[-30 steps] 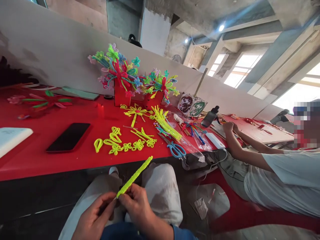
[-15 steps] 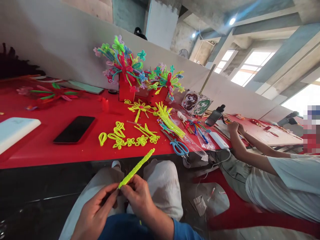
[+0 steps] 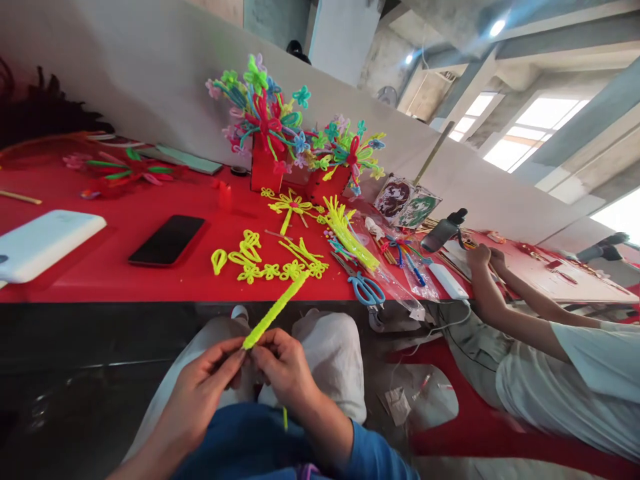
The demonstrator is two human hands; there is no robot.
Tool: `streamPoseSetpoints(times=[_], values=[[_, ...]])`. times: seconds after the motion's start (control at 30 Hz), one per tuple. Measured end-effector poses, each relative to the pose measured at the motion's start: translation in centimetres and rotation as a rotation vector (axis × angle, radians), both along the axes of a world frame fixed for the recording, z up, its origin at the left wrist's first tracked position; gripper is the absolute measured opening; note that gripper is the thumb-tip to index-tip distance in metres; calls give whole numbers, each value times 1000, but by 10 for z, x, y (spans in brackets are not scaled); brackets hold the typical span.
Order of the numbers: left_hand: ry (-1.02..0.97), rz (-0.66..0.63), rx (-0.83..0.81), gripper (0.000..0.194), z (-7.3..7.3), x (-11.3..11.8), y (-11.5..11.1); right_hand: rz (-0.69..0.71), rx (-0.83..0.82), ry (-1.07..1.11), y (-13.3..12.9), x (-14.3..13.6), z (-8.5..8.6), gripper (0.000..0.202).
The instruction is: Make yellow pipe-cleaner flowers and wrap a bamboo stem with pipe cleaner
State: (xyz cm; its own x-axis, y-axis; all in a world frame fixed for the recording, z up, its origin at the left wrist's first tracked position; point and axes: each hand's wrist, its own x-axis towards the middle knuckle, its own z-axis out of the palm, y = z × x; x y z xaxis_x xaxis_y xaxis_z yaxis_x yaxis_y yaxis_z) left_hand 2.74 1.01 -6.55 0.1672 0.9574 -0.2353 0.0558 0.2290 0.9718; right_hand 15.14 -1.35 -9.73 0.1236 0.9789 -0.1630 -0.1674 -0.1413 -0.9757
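Observation:
Over my lap, both hands pinch the near end of a thick yellow pipe-cleaner stick (image 3: 277, 309), which slants up and right toward the table. My left hand (image 3: 209, 377) has thumb and forefinger pressed together at that end. Beside it my right hand (image 3: 285, 369) is closed on the same end, and a thin yellow end shows below it. Past the stick's tip, several yellow pipe-cleaner flowers (image 3: 291, 270) and loops (image 3: 249, 248) lie on the red table. A bundle of yellow pipe cleaners (image 3: 350, 235) sits behind, near blue-handled scissors (image 3: 366, 289).
A black phone (image 3: 167, 240) and a white power bank (image 3: 55, 243) lie at left. Red boxes (image 3: 265, 167) hold colourful pipe-cleaner flowers at the back. To the right are a dark bottle (image 3: 443, 231), a white device with a cable (image 3: 449, 281) and a co-worker's arms (image 3: 500, 293).
The view has shifted, so the table things appear further right. My hands and the yellow stick have come up slightly, and the stick's tip now overlaps the table edge. Both hands keep their pinch.

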Motion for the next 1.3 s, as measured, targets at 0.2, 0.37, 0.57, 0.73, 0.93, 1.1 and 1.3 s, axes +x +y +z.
streamPoseSetpoints(times=[0.2, 0.37, 0.57, 0.73, 0.93, 1.1, 1.3], values=[[-5, 36, -2, 33, -3, 3, 1, 39, -25, -217, -2, 4, 2, 9], [78, 38, 40, 32, -12, 0, 4, 53, 56, -558, -5, 5, 9, 11], [76, 41, 27, 36, -13, 0, 3, 106, 100, -676, -5, 8, 13, 16], [46, 61, 33, 36, -17, 0, 2, 74, 93, -640, -5, 8, 12, 16], [150, 45, 43, 36, -16, 0, 4, 59, 34, -681, -7, 5, 6, 16], [274, -10, 177, 30, -28, -4, 4, 127, 35, -824, -10, 5, 7, 16], [469, -258, 350, 24, -55, -10, 6, 379, 32, -1163, -13, 9, 15, 20]])
